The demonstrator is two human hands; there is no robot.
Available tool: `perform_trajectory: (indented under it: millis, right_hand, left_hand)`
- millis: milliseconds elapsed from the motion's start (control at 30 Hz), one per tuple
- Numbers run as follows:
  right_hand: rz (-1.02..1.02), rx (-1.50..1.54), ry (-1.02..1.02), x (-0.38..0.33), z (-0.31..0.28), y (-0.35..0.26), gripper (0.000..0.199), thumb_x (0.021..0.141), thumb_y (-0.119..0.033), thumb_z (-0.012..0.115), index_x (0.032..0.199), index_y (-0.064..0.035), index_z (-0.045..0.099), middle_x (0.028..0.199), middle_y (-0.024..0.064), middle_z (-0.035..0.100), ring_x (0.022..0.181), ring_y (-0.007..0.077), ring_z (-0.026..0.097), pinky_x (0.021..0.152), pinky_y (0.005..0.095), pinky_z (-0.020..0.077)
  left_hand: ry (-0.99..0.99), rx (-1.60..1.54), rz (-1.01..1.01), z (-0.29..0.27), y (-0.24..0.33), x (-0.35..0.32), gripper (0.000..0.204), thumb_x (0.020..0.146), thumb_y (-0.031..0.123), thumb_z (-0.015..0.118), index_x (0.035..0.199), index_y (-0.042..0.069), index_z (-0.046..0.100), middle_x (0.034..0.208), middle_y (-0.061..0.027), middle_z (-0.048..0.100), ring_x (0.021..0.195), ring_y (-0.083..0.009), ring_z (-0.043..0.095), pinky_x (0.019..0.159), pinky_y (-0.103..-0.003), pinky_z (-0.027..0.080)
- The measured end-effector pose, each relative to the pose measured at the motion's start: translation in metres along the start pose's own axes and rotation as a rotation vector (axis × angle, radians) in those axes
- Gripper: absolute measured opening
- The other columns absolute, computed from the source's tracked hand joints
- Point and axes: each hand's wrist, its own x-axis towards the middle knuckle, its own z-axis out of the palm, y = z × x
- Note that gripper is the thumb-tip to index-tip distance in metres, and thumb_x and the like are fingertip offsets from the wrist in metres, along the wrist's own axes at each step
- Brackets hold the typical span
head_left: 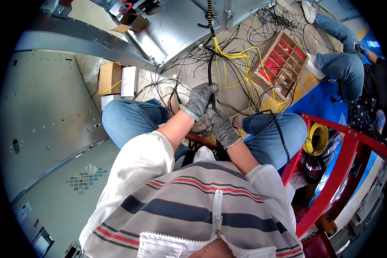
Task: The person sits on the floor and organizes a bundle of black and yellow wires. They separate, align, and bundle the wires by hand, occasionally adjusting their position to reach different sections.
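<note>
Both my hands wear grey knit gloves. My left hand [200, 99] is closed round a bundle of black wires [210, 71] that hangs down toward my lap. Just below and to the right, my right hand [222, 127] is closed on the same bundle, its fingertips partly hidden. Farther up, the wires meet a harness in spiral wrap [210, 19], where black and yellow show. Yellow wires [234, 55] fan out from it to the right, across the floor. A green bangle circles my left wrist.
A wooden compartment box [279, 64] of small red parts stands at the right, near a seated person's legs [339, 66]. Loose black wires litter the floor. Metal cabinet panels [51, 99] rise at left, beside cardboard boxes [110, 78]. A red frame [346, 150] holds coiled yellow wire [316, 138].
</note>
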Motion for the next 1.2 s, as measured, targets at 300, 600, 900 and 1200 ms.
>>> perform_trajectory:
  millis: [300,600,900,1200]
  right_hand:
    - [-0.749,-1.039,0.502,-0.024,-0.011,-0.031,0.020,0.082,-0.017,0.042,0.092,-0.0016,0.051,0.074,0.0192,0.054,0.070,0.0333,0.054,0.062,0.0335,0.0425]
    - [-0.297,-0.277,-0.086,-0.001,-0.012,-0.011,0.019,0.080,-0.011,0.050,0.096,-0.0004,0.048,0.081,0.0086,0.055,0.073,0.0151,0.052,0.066,0.0268,0.0429]
    - [-0.726,-0.147,0.570,-0.142,-0.080,-0.150,0.059,0.082,-0.051,0.037,0.104,0.0019,0.048,0.070,0.0102,0.059,0.064,0.0172,0.055,0.065,0.0293,0.0432]
    - [-1.097,0.114,0.977,-0.229,-0.127,-0.212,0.055,0.086,-0.041,0.033,0.116,0.0039,0.035,0.113,0.0209,0.043,0.106,0.0300,0.043,0.085,0.0387,0.0405]
  left_hand:
    - [-0.270,-0.227,-0.274,-0.018,-0.002,-0.006,0.028,0.085,0.022,0.046,0.104,0.001,0.051,0.075,0.0005,0.056,0.048,-0.0042,0.046,0.044,-0.017,0.040]
    - [-0.051,0.113,-0.374,-0.007,0.003,-0.016,0.018,0.077,0.023,0.059,0.085,0.007,0.059,0.055,0.0020,0.046,0.042,-0.0051,0.041,0.032,-0.016,0.030]
    - [-0.029,-0.338,-0.070,-0.034,-0.027,0.011,0.013,0.078,0.018,0.056,0.079,0.005,0.055,0.067,-0.0031,0.053,0.064,-0.0160,0.054,0.059,-0.027,0.046]
    - [0.118,-0.050,-0.186,-0.022,-0.023,0.008,0.013,0.078,0.019,0.055,0.078,0.006,0.054,0.063,-0.0016,0.051,0.052,-0.0111,0.049,0.046,-0.023,0.043]
